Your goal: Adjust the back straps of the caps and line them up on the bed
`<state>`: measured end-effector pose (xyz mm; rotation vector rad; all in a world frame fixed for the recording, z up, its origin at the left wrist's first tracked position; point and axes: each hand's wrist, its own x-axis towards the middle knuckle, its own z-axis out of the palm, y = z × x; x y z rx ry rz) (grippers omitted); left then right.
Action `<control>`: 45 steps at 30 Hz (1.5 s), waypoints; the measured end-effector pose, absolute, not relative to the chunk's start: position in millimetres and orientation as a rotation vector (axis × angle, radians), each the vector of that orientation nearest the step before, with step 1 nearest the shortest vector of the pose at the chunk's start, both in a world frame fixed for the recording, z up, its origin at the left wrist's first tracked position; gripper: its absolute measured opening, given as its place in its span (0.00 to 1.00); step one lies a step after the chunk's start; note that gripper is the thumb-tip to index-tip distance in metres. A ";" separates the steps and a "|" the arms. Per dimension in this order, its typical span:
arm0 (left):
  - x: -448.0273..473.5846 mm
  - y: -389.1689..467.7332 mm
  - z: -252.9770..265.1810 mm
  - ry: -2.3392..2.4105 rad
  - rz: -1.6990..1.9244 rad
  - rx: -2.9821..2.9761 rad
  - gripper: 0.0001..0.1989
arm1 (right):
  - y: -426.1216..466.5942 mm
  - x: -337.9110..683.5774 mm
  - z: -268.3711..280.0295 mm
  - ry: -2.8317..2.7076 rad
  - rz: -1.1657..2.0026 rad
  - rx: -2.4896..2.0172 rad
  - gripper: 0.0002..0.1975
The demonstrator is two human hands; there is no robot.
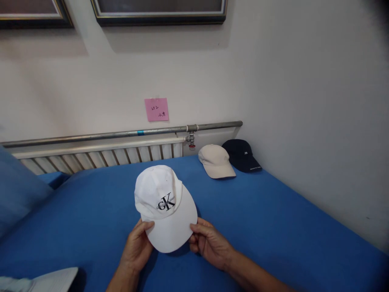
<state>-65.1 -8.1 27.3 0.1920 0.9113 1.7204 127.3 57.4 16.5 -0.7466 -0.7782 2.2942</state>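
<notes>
A white baseball cap [170, 233] with dark lettering on its front is held above the blue-covered surface, its brim toward me. My left hand [136, 243] pinches the brim's left side, thumb on top and fingers underneath. On the brim's right edge my right hand [211, 243] grips in the same way, its thumb near the rim. The fingers beneath the brim are partly hidden. Farther back lie a beige cap [215, 160] and a black cap [241, 154], side by side and touching or overlapping.
Part of another pale cap [56, 280] shows at the bottom left on the blue cover [273, 227]. Behind the surface are a white radiator [121, 155] and a metal pipe [164, 130] with a red valve. A pink note [156, 109] hangs on the wall; light blue fabric [18, 190] is at left.
</notes>
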 end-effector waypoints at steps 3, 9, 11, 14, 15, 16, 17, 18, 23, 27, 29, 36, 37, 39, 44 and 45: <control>-64.9 -7.8 27.4 0.925 1.725 0.196 0.34 | 57.5 127.3 15.6 -0.776 2.295 -0.747 0.16; -65.1 -8.7 25.4 0.930 1.717 0.208 0.34 | 56.8 127.4 16.4 -0.779 2.288 -0.745 0.16; -65.2 -8.9 24.9 0.935 1.717 0.207 0.33 | 56.5 127.3 17.3 -0.775 2.286 -0.745 0.16; -64.9 -9.1 25.8 0.933 1.722 0.213 0.33 | 56.2 127.3 18.0 -0.779 2.287 -0.742 0.16; -64.6 -9.1 26.7 0.937 1.722 0.210 0.33 | 56.2 127.4 17.9 -0.783 2.287 -0.740 0.16; -64.4 -9.0 27.9 0.942 1.722 0.205 0.33 | 56.2 127.4 17.7 -0.784 2.288 -0.737 0.16; -64.0 -8.9 29.3 0.947 1.721 0.197 0.33 | 56.3 127.5 17.3 -0.782 2.286 -0.736 0.16; -63.7 -8.8 30.6 0.951 1.718 0.189 0.33 | 56.4 127.5 16.8 -0.779 2.286 -0.734 0.16; -63.5 -9.2 33.0 0.952 1.707 0.159 0.32 | 57.1 127.1 15.1 -0.777 2.293 -0.721 0.17; -65.5 -9.8 29.3 0.930 1.702 0.186 0.29 | 57.1 127.0 16.0 -0.749 2.291 -0.729 0.17; -66.7 -9.5 27.2 0.946 1.687 0.215 0.25 | 58.3 127.4 16.5 -0.732 2.280 -0.735 0.16; -66.6 -3.0 19.6 1.055 1.668 0.402 0.18 | 88.4 125.0 18.1 -0.727 2.154 -0.687 0.17; -66.3 -2.1 18.3 1.105 1.674 0.402 0.20 | 96.5 123.5 18.0 -0.730 2.119 -0.678 0.16; -65.8 -1.0 15.5 1.178 1.663 0.422 0.23 | 114.7 119.7 16.6 -0.726 2.060 -0.667 0.16; -66.6 -1.2 8.7 1.238 1.597 0.518 0.24 | 161.8 106.7 9.2 -0.688 1.962 -0.668 0.17; -67.1 -1.0 7.3 1.252 1.585 0.527 0.24 | 170.3 103.9 7.7 -0.679 1.945 -0.672 0.17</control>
